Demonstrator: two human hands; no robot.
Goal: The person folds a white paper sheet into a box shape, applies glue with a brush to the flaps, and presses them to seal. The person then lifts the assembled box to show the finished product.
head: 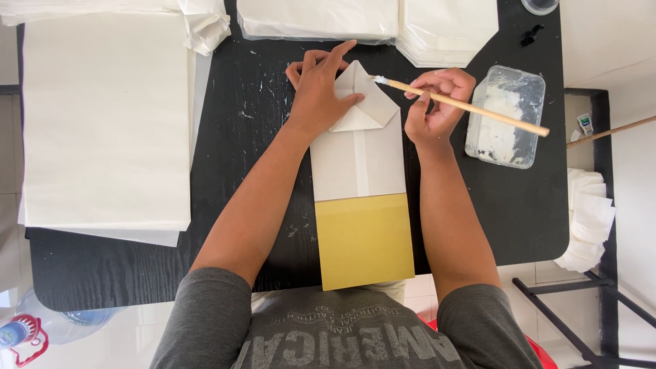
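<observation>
Head view. A black tabletop (225, 225) carries a white paper bag (359, 160) lying flat near its middle, the bag's lower end resting on a yellow card (364, 239) that overhangs the near edge. The bag's far end is folded into a triangular flap (362, 102), so the folding appears done, while the flap looks not yet pressed down and sealed; gluing seems to be in hand.

The left hand (320, 92) lies spread and flat on the left half of the flap, pinning it, grasping nothing. The right hand (437, 102) is clenched around a wooden brush (465, 107), whose white-coated tip touches the flap's right fold, just beside the left fingertips.

A clear tub (507, 116) of white paste stands near the right edge, just beyond the brush handle. Stacks of white sheets (106, 116) fill the left side, and further piles (369, 20) line the far edge.
</observation>
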